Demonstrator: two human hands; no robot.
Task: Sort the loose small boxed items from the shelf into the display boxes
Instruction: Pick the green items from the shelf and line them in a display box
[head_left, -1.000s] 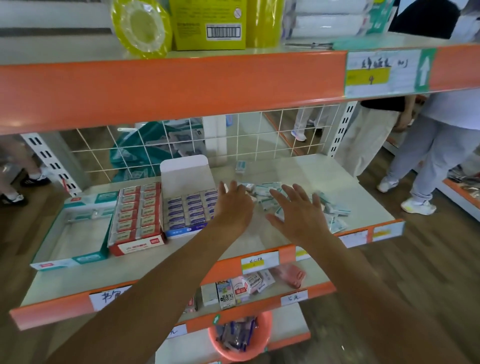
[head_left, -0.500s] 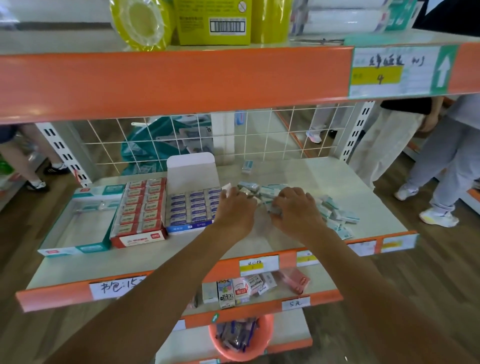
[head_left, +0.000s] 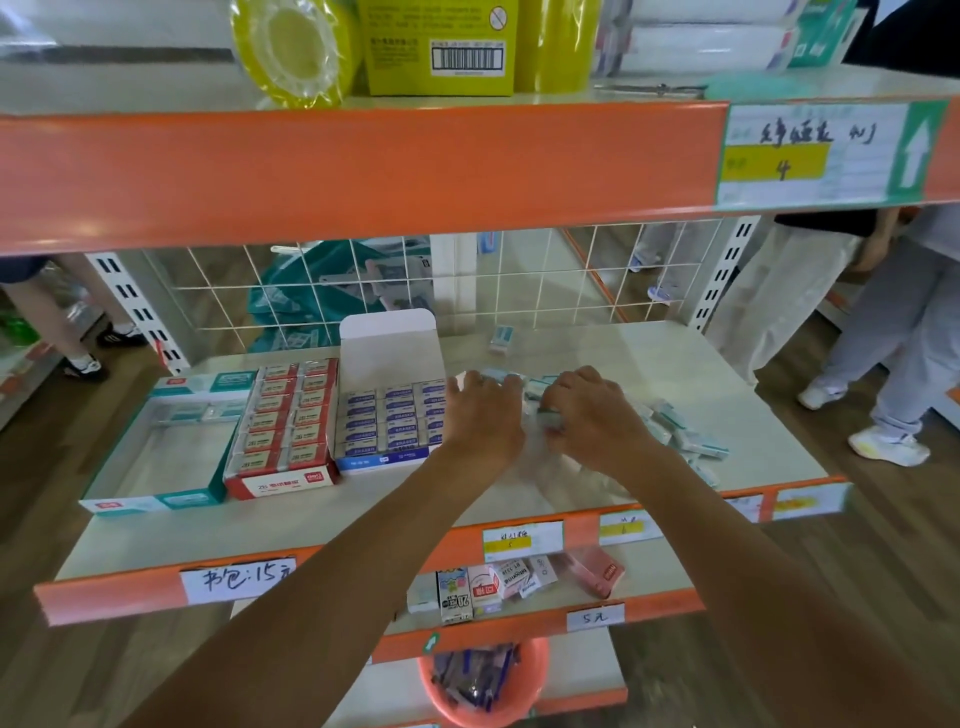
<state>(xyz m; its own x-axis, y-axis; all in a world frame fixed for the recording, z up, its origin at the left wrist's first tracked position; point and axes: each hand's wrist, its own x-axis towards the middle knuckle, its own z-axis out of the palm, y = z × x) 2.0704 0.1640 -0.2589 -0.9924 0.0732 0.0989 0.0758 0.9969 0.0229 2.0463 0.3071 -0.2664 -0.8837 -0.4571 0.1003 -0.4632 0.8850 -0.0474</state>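
Note:
A heap of loose small teal-and-white boxes (head_left: 675, 428) lies on the middle shelf (head_left: 737, 384), right of centre. My left hand (head_left: 483, 410) is on the heap's left end, fingers curled over a few boxes. My right hand (head_left: 587, 410) pinches one small teal box (head_left: 551, 419) at its thumb side. Left of my hands stand three display boxes: a blue one (head_left: 384, 457) with its white lid up, full of blue-labelled boxes; a red one (head_left: 280, 480) full of red-labelled boxes; a teal one (head_left: 156, 499) holding only a few. One stray box (head_left: 501, 340) lies near the back.
A white wire grid (head_left: 519, 280) closes the shelf's back. The orange upper shelf edge (head_left: 363, 171) hangs low overhead, with yellow tape rolls above. Lower shelves hold mixed small boxes (head_left: 493, 584) and an orange basket (head_left: 483, 686). People stand in the aisle at right and behind.
Both hands came down from spread above the heap onto it and curled their fingers; the right hand now pinches a teal box. The view moved closer.

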